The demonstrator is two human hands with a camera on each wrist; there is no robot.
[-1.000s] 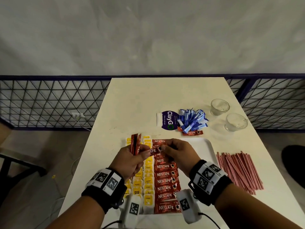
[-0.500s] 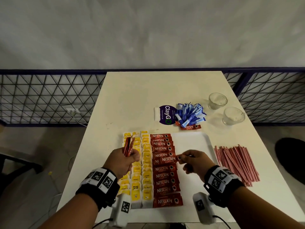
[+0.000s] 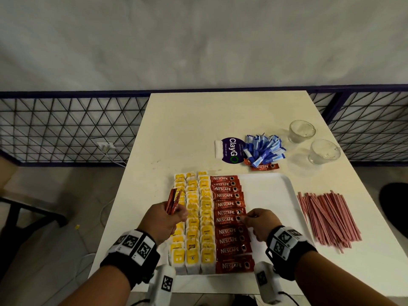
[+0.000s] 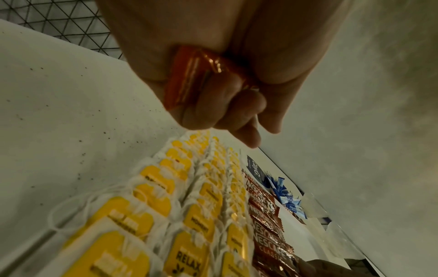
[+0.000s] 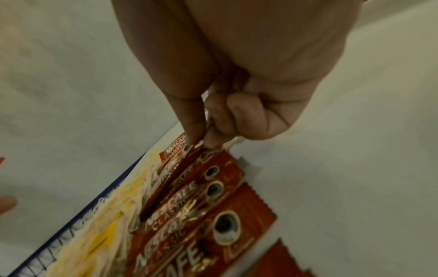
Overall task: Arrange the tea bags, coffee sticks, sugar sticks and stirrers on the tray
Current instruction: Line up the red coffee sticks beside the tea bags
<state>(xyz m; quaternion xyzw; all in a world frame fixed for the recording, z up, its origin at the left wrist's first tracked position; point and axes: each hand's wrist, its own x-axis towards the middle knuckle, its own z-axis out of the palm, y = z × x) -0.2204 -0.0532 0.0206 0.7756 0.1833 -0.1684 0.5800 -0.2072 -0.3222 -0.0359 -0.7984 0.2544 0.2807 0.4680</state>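
On the white tray (image 3: 268,195) lie three columns of yellow tea bags (image 3: 192,219) and one column of red coffee sticks (image 3: 229,221). My left hand (image 3: 163,219) grips a small bundle of red coffee sticks (image 3: 173,200) upright over the tea bags; the same bundle (image 4: 189,82) shows in my fist (image 4: 220,105) in the left wrist view. My right hand (image 3: 258,221) pinches the right end of one coffee stick (image 3: 228,220) in the column, seen between thumb and fingertips (image 5: 211,142) in the right wrist view. Blue sugar sticks (image 3: 263,151) and red stirrers (image 3: 326,217) lie on the table.
Two clear glasses (image 3: 301,131) (image 3: 323,151) stand at the table's back right. A purple ClayGo packet (image 3: 229,150) and one stray coffee stick (image 3: 263,167) lie beside the sugar pile. A blue metal lattice fence (image 3: 66,129) runs behind the table.
My right hand took a coffee stick from the left hand and carried it down onto the column. The left hand drew back toward me with its bundle.
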